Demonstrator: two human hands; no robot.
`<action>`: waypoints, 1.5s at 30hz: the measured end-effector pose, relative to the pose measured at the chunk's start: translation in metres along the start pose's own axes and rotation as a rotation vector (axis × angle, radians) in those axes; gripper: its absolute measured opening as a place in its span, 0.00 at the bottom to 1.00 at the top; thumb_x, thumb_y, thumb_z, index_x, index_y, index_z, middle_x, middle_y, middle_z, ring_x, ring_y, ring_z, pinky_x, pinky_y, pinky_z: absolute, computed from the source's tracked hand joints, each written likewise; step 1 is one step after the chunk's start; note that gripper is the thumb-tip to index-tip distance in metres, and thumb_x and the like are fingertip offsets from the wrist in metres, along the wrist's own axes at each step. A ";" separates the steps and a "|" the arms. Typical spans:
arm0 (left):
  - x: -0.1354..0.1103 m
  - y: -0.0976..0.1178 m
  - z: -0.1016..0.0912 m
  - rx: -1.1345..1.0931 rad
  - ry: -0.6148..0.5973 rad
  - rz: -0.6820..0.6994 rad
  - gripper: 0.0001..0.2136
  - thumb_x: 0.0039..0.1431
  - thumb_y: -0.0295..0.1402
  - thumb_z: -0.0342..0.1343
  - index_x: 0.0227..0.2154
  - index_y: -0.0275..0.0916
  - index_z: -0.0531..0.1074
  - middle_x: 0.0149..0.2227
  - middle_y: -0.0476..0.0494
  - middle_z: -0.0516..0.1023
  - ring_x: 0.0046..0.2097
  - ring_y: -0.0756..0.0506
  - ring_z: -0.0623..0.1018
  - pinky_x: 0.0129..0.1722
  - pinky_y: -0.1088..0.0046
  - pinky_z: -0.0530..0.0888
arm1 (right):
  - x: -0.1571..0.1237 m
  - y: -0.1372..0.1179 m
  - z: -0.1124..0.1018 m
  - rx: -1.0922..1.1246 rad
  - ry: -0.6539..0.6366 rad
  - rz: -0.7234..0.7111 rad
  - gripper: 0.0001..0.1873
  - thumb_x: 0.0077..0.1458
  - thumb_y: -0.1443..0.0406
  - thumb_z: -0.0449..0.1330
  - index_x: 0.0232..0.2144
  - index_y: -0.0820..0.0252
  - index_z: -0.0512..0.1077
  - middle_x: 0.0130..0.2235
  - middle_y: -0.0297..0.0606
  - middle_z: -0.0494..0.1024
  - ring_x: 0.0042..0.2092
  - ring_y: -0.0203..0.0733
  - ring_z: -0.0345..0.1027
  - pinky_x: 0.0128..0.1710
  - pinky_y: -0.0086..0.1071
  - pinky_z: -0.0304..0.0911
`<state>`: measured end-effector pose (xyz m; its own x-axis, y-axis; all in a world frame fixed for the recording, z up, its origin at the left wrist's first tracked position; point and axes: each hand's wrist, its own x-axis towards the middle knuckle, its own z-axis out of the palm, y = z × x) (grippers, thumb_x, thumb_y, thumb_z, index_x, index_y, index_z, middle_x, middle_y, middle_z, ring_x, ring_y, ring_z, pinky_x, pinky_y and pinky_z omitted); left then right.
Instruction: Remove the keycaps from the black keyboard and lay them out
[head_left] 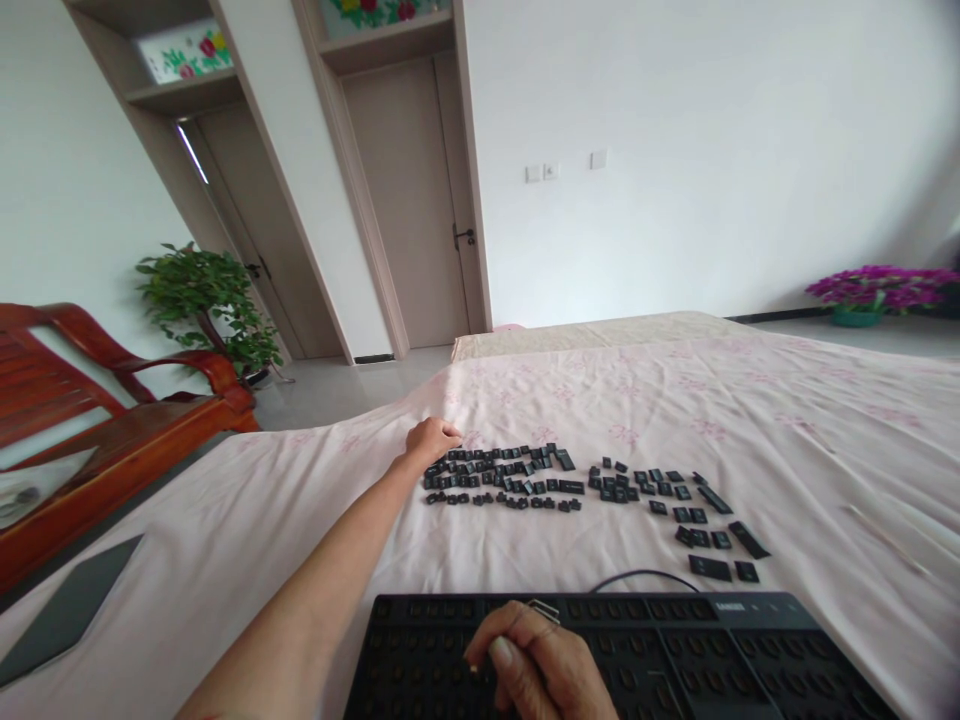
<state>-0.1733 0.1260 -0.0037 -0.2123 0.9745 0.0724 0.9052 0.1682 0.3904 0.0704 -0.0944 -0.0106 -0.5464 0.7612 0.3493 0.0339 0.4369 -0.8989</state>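
Note:
My left hand (433, 438) reaches out to the far left end of the rows of loose black keycaps (510, 468) on the cloth. Its fingers are curled together, and whatever they pinch is hidden. Close to me, my right hand (544, 660) is closed above the black keyboard (727, 660). A thin bent metal wire tool (546, 608) sticks out over its knuckles, and a small brownish tip shows by the fingertips. The keyboard has bare key sockets with no caps visible on them. More keycaps (660, 490) lie to the right, including several longer ones.
A pink floral cloth (315, 480) with wrinkles covers the table. The keyboard's cable (645, 573) loops behind it. A dark flat panel (71, 605) lies at the left edge. A wooden bench (150, 400) and a leafy plant (199, 300) stand beyond on the left.

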 end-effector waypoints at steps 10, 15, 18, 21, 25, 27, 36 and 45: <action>-0.055 0.004 -0.026 -0.179 0.095 0.054 0.14 0.58 0.42 0.54 0.42 0.44 0.79 0.45 0.46 0.80 0.48 0.44 0.76 0.45 0.74 0.69 | -0.003 -0.015 0.005 0.054 0.108 0.117 0.17 0.66 0.58 0.48 0.36 0.59 0.74 0.27 0.34 0.73 0.28 0.34 0.67 0.29 0.27 0.62; -0.152 -0.003 -0.047 -0.463 0.038 0.462 0.12 0.58 0.40 0.55 0.35 0.39 0.80 0.36 0.44 0.80 0.39 0.47 0.77 0.39 0.75 0.70 | -0.002 -0.020 0.005 0.048 0.037 0.089 0.16 0.66 0.59 0.49 0.38 0.59 0.74 0.30 0.35 0.74 0.29 0.34 0.67 0.31 0.28 0.63; -0.205 -0.014 -0.054 -0.522 -0.203 0.542 0.09 0.55 0.38 0.59 0.32 0.38 0.80 0.33 0.45 0.78 0.35 0.49 0.75 0.36 0.76 0.69 | -0.002 -0.026 0.010 0.050 -0.018 0.084 0.15 0.66 0.59 0.49 0.38 0.59 0.74 0.29 0.35 0.74 0.29 0.34 0.67 0.30 0.28 0.63; -0.233 -0.026 -0.056 -0.525 -0.403 0.596 0.09 0.52 0.38 0.63 0.34 0.40 0.80 0.34 0.47 0.77 0.37 0.49 0.75 0.39 0.76 0.69 | -0.002 -0.032 0.018 0.073 -0.065 0.056 0.16 0.66 0.59 0.49 0.37 0.60 0.74 0.31 0.36 0.75 0.28 0.33 0.67 0.30 0.27 0.64; -0.243 -0.035 -0.061 -0.471 -0.473 0.667 0.09 0.52 0.38 0.63 0.35 0.42 0.79 0.36 0.48 0.77 0.40 0.48 0.74 0.45 0.74 0.67 | -0.002 -0.036 0.031 0.065 -0.141 0.005 0.17 0.66 0.59 0.48 0.35 0.60 0.74 0.34 0.38 0.76 0.29 0.33 0.66 0.31 0.28 0.64; -0.244 -0.037 -0.064 -0.461 -0.501 0.681 0.08 0.53 0.37 0.62 0.35 0.43 0.79 0.36 0.48 0.77 0.41 0.48 0.74 0.45 0.74 0.67 | -0.001 -0.036 0.035 0.036 -0.180 -0.009 0.17 0.67 0.60 0.47 0.34 0.60 0.73 0.34 0.38 0.76 0.30 0.33 0.66 0.31 0.28 0.64; -0.249 -0.039 -0.066 -0.383 -0.530 0.736 0.06 0.59 0.33 0.57 0.33 0.42 0.79 0.35 0.47 0.77 0.40 0.48 0.74 0.45 0.75 0.66 | 0.005 -0.034 0.045 -0.137 -0.333 -0.159 0.14 0.67 0.63 0.46 0.34 0.58 0.69 0.34 0.37 0.75 0.36 0.37 0.67 0.38 0.30 0.61; -0.250 -0.039 -0.070 -0.343 -0.542 0.782 0.04 0.55 0.33 0.60 0.26 0.40 0.76 0.35 0.49 0.77 0.40 0.47 0.73 0.45 0.74 0.65 | 0.008 -0.034 0.054 -0.234 -0.313 -0.121 0.15 0.67 0.64 0.45 0.33 0.58 0.69 0.31 0.36 0.73 0.32 0.36 0.66 0.34 0.29 0.61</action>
<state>-0.1814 -0.1350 0.0266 0.6679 0.7438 0.0275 0.5463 -0.5150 0.6606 0.0195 -0.1289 0.0090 -0.7855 0.5303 0.3190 0.1232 0.6392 -0.7591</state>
